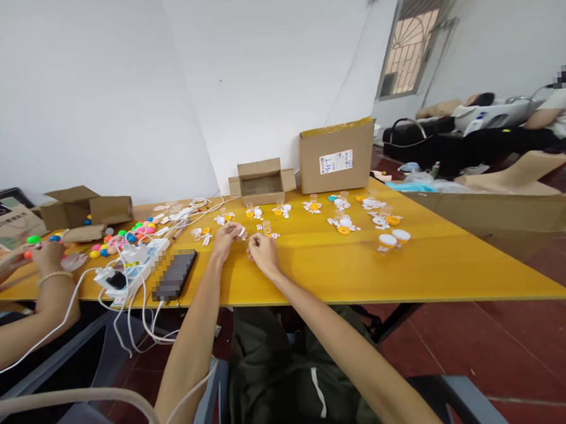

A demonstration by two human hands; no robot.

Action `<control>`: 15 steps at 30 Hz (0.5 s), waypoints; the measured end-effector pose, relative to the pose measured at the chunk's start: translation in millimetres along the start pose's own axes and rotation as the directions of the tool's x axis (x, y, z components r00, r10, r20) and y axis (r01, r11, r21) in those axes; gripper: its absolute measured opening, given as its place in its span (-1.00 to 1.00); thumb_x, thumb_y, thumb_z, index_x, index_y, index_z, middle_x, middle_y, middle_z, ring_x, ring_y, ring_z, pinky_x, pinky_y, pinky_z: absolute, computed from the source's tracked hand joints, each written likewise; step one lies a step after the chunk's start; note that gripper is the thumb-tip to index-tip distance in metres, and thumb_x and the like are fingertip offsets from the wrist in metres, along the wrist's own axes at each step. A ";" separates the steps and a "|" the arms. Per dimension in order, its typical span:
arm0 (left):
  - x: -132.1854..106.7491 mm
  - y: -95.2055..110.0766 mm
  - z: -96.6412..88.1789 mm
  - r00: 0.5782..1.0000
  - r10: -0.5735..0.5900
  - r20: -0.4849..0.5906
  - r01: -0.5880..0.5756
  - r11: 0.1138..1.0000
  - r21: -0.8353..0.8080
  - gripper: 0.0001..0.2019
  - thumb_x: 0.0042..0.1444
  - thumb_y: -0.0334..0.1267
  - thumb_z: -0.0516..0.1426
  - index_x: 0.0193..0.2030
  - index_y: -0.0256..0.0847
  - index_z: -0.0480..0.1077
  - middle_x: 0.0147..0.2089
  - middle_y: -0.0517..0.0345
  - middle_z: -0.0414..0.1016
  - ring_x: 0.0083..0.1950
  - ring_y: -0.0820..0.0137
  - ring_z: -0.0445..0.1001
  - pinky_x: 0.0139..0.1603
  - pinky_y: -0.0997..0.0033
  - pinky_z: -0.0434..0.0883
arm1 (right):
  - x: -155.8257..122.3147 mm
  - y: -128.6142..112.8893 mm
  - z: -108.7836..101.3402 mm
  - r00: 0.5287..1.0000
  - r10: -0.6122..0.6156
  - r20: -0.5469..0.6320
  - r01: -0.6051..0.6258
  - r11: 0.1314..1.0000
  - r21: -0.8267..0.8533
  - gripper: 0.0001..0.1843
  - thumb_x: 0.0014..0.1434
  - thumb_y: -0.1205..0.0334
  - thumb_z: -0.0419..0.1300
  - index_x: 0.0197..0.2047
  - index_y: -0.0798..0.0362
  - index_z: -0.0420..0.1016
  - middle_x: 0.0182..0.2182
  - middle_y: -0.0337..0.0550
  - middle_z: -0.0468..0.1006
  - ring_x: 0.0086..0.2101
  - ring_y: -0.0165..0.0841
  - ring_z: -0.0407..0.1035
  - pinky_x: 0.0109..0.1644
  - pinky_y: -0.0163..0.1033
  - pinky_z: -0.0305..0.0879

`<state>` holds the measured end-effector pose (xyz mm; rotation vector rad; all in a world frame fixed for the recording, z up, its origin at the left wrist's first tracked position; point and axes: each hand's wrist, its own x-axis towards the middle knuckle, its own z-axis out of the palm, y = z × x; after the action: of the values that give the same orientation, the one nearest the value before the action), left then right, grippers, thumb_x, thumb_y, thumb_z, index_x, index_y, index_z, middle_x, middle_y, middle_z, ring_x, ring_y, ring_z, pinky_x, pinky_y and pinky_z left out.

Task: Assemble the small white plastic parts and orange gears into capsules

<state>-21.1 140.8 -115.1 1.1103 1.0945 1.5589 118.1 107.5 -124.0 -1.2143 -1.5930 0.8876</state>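
My left hand [227, 235] rests on the yellow table [409, 268], its fingers curled round a small white plastic piece [242, 233]. My right hand [262, 250] lies just to the right of it, fingers closed in a pinch; what they hold is too small to make out. A small clear cup [267, 227] stands just beyond my right hand. Little sets of white and yellow plastic parts [344, 224] are spread across the table farther back and to the right.
A phone [175, 274] and a white power strip [130, 270] with cables lie to my left. Another person's hands [48, 256] work with coloured balls [123, 236] at far left. Cardboard boxes [337, 155] stand along the wall. A person lies on a couch at far right.
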 end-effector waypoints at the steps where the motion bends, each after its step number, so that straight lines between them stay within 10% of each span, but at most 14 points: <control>1: 1.4 -1.8 -0.6 0.999 0.019 -0.038 -0.019 1.000 0.002 -0.74 -0.24 -0.33 0.45 -0.51 -0.24 0.44 -0.50 0.22 0.48 -0.45 0.50 0.41 -0.40 0.53 0.32 | -1.4 3.5 -6.7 0.998 -0.058 0.009 0.059 0.994 -0.093 -0.72 0.25 0.33 -0.01 -0.33 0.02 0.53 -0.53 -0.23 0.60 -0.55 -0.39 0.48 -0.41 -0.37 0.36; 7: 7.4 -10.8 -1.1 0.985 0.098 -0.144 -0.091 0.994 0.053 -0.79 -0.19 -0.42 0.40 -0.52 -0.21 0.43 -0.51 0.23 0.47 -0.43 0.44 0.43 -0.40 0.50 0.31 | -3.8 20.8 -57.6 0.973 -0.153 0.175 0.232 0.693 -0.682 -0.70 0.28 0.31 0.01 -0.08 0.00 0.55 -0.25 0.00 0.66 -0.24 -0.22 0.55 -0.18 -0.24 0.35; 15: 11.0 -12.4 -4.3 0.961 0.215 -0.174 -0.198 0.974 0.110 -0.80 -0.16 -0.52 0.32 -0.54 -0.19 0.43 -0.50 0.23 0.45 -0.37 0.39 0.46 -0.24 0.44 0.37 | 14.4 20.7 -93.8 0.951 -0.068 0.303 0.301 0.441 -0.845 -0.59 0.27 0.45 -0.07 0.04 0.09 0.51 -0.19 0.16 0.63 -0.12 -0.11 0.51 -0.08 -0.13 0.36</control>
<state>-25.2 153.3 -126.1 1.1907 1.2148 1.8211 211.9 128.1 -109.4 -1.5989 -2.4748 -0.0764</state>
